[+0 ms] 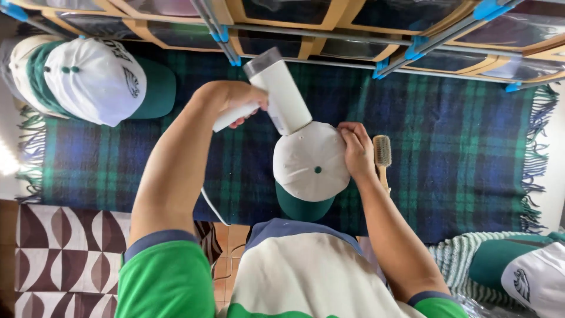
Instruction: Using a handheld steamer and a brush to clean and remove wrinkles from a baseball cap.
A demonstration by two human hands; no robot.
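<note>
left hand [238, 103] wrapped tight around smooth white plastic hair dryer [276, 94] | right hand [356, 147] flat, fingers pressing domed cloth cap [311, 162] | bristle brush [382, 154] on fringed plaid wool blanket [459, 147]

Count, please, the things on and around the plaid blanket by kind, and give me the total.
White caps with green brims: 4 (stack of two at upper left, one under the right hand, one at lower right)
White hair dryer, in the left hand: 1
Wooden brush: 1
Plaid blanket: 1
Total: 7
</note>
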